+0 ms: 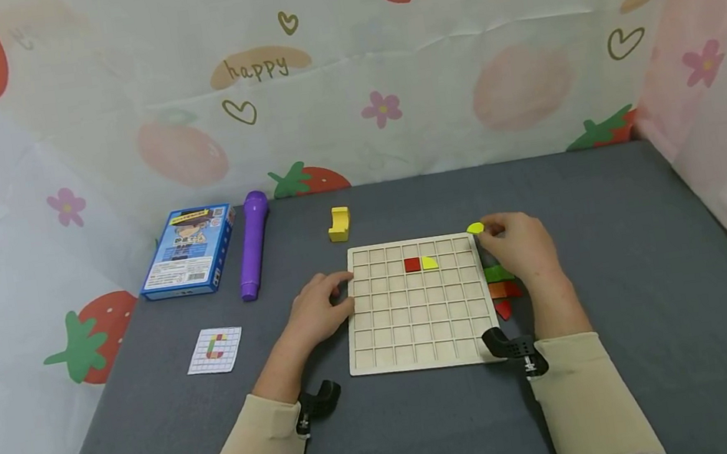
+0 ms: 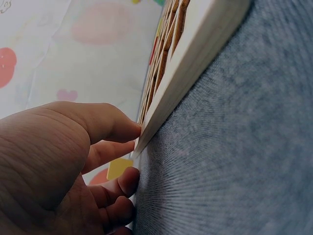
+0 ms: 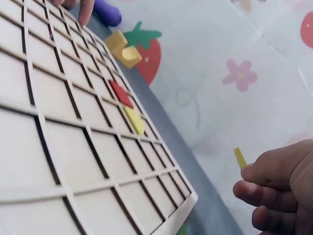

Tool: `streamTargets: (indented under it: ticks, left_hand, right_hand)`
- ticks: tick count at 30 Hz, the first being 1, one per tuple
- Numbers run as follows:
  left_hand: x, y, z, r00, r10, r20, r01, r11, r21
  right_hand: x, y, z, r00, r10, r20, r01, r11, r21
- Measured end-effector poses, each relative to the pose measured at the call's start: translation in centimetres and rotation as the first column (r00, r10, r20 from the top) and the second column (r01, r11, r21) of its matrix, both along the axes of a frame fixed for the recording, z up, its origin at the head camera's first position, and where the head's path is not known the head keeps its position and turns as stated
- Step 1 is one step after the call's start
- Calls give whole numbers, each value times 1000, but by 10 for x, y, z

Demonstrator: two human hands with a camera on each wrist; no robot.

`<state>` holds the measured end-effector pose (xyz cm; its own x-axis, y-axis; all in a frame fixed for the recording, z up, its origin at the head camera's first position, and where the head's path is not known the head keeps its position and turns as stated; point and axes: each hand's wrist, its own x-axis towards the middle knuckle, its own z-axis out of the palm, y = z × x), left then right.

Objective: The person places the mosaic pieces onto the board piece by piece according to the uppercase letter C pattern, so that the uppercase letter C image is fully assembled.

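A pale wooden grid board (image 1: 421, 314) lies flat, with a red square tile (image 1: 413, 264) and a yellow tile with a rounded corner (image 1: 430, 263) side by side in its second row. My left hand (image 1: 316, 313) touches the board's left edge with thumb and fingertip, the other fingers loosely bent, as the left wrist view shows. Beyond the top right corner, my right hand (image 1: 520, 240) pinches a small yellow tile (image 1: 474, 228) between thumb and forefinger. In the right wrist view that yellow tile (image 3: 240, 157) appears nearly edge-on, raised past the board.
Along the board's right side lie green (image 1: 498, 273), orange (image 1: 498, 290) and red tiles (image 1: 503, 309), partly behind my right wrist. A pattern card (image 1: 215, 350), blue box (image 1: 189, 251), purple microphone-shaped thing (image 1: 254, 245) and yellow notched block (image 1: 339, 224) sit around the left and back.
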<state>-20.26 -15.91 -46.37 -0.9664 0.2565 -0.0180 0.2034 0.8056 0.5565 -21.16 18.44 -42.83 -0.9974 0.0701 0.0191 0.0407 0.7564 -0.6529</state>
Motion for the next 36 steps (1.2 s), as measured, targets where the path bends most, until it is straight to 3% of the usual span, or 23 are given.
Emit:
streamTargets:
  ticks: [8, 15, 21, 36]
  left_hand:
    - [0, -1, -1, 1000, 5, -1, -5, 1000, 1]
    - [-1, -1, -1, 1000, 10, -6, -10, 1000, -6]
    - [-1, -1, -1, 1000, 7, -3, -7, 1000, -6]
    - [-1, -2, 1, 1000, 2, 10, -2, 1000, -5]
  right_hand:
    - [4, -21, 16, 994, 66, -91, -68, 997, -20]
    - [7, -46, 23, 970, 172, -171, -171, 985, 19]
    - [8, -71, 22, 961, 240, -138, -232, 970, 71]
    - [1, -110, -6, 935, 354, -25, -340, 913, 226]
